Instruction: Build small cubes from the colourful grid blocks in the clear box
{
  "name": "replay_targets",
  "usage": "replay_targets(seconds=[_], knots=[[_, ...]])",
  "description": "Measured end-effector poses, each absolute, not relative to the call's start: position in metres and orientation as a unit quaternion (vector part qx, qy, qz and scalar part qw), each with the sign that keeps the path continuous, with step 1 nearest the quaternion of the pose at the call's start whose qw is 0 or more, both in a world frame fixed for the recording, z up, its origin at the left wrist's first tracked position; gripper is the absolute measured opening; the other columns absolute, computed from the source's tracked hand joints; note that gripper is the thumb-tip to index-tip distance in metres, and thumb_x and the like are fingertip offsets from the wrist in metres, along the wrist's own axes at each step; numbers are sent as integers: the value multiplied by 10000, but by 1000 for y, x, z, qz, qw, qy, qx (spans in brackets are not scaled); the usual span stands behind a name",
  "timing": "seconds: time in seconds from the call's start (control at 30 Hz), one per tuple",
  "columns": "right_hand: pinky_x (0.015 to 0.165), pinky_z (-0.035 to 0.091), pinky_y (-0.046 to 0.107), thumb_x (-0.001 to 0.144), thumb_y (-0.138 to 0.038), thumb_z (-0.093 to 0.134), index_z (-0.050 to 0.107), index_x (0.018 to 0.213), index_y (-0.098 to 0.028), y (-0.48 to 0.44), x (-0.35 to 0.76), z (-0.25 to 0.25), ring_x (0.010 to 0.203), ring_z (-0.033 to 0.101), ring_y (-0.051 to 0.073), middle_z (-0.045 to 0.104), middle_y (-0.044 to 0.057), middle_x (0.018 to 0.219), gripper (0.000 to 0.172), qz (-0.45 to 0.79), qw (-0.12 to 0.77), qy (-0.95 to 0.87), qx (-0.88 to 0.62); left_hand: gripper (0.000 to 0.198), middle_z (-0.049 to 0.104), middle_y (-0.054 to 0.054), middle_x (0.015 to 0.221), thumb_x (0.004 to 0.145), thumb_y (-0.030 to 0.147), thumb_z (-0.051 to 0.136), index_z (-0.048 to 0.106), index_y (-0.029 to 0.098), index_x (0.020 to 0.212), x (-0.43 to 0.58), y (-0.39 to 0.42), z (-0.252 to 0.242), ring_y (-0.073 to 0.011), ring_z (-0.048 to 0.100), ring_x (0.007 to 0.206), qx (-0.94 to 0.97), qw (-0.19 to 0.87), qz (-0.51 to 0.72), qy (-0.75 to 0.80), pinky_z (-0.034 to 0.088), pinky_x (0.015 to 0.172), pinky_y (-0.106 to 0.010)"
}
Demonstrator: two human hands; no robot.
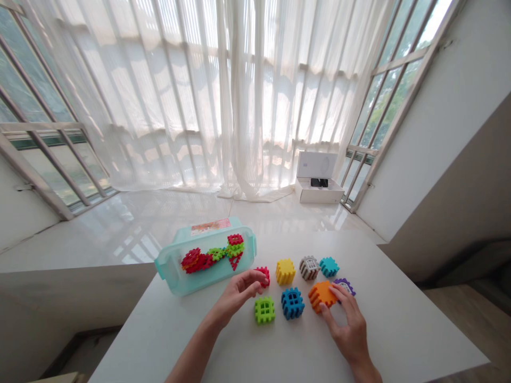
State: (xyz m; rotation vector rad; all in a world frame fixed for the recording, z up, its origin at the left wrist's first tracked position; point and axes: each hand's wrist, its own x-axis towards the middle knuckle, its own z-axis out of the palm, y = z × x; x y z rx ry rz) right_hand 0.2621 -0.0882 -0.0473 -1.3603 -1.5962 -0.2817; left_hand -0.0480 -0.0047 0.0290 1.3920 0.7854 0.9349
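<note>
"Touching anything, that left hand [237, 292]?"

"Yes, its fingers [251, 276] are pressed together against a red block [263, 275] on the bench [399, 330]."

"And the right hand [347, 327]?"

"Fingers spread, resting on an orange block [320, 296], just beside a purple block [344, 286]. A blue block [293, 303] sits between the hands."

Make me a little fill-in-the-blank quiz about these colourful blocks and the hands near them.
1. The left hand touches the ____ block.
2. The right hand rests on the ____ block, in front of the purple block.
3. The see-through box lies nearer the ____ hand.

Missing words: red; orange; left.
</note>
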Motion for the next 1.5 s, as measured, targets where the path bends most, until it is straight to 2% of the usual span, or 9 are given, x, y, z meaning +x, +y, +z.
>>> replay_targets(seconds=[0.63, 0.73, 0.93, 1.03, 1.1, 1.17, 1.27, 1.37, 1.5], knots=[[919, 572, 561, 926, -370, 641, 595, 1273, -167, -90, 261, -46, 1162, 631, 345, 634, 182, 1280, 405, -101, 482, -663, -564, 345, 728, -75, 933, 846, 481, 697, 708, 159, 969, -48, -5, 31, -163, 614, 762, 608, 595, 396, 345, 450, 691, -267], [940, 548, 575, 928, -402, 622, 584, 1286, -176, -94, 260, -38, 1186, 609, 357, 617, 179, 1297, 425, -113, 495, -648, -568, 365, 729, -64, 849, 832, 496, 704, 710, 157, 967, -50, 0, 27, -168, 622, 745, 605, 575, 405, 373, 464, 685, -269], [872, 578, 515, 926, -333, 585, 609, 1214, -212, -88, 242, 10, 1105, 636, 330, 633, 149, 1214, 314, -142, 547, -647, -513, 353, 727, -48, 834, 825, 531, 663, 691, 188, 906, -69, 20, 13, -213, 670, 742, 571, 397, 494, 522, 528, 699, -330], [877, 577, 509, 920, -240, 576, 604, 1223, -229, -68, 218, 42, 1085, 644, 308, 634, 134, 1192, 304, -138, 561, -690, -435, 275, 725, -83, 928, 854, 460, 630, 685, 199, 922, -86, 29, 8, -290, 680, 908, 552, 294, 525, 578, 539, 818, -415], [875, 579, 501, 909, -190, 578, 594, 1239, -232, -53, 198, 58, 1088, 639, 298, 630, 133, 1191, 334, -134, 562, -723, -378, 221, 692, -120, 1112, 861, 394, 613, 685, 205, 948, -97, 34, 5, -337, 612, 1136, 541, 226, 544, 600, 480, 988, -473], [873, 583, 484, 891, -140, 582, 585, 1248, -230, -41, 178, 65, 1100, 631, 290, 628, 134, 1186, 369, -114, 552, -755, -335, 210, 618, -129, 1290, 875, 337, 574, 689, 211, 998, -105, 38, 0, -338, 484, 1327, 549, 115, 540, 628, 361, 1142, -487], [895, 579, 479, 875, -101, 589, 579, 1252, -214, -34, 155, 59, 1110, 625, 283, 633, 139, 1172, 394, -83, 545, -782, -292, 311, 493, -150, 1459, 880, 291, 538, 675, 167, 1130, -112, 42, -11, -353, 306, 1467, 566, -32, 464, 681, 242, 1224, -504], [921, 573, 477, 873, -76, 578, 575, 1256, -206, -37, 141, 45, 1111, 626, 274, 637, 141, 1169, 405, -53, 542, -792, -275, 462, 410, -232, 1518, 859, 302, 553, 632, 52, 1239, -114, 44, -20, -423, 221, 1492, 564, -51, 375, 734, 223, 1223, -543], [912, 575, 456, 865, -49, 564, 580, 1242, -198, -43, 135, 33, 1090, 633, 263, 644, 135, 1139, 406, -19, 534, -801, -270, 543, 426, -258, 1511, 870, 322, 533, 584, -3, 1301, -115, 43, -23, -425, 241, 1481, 577, -55, 324, 748, 232, 1219, -542]])
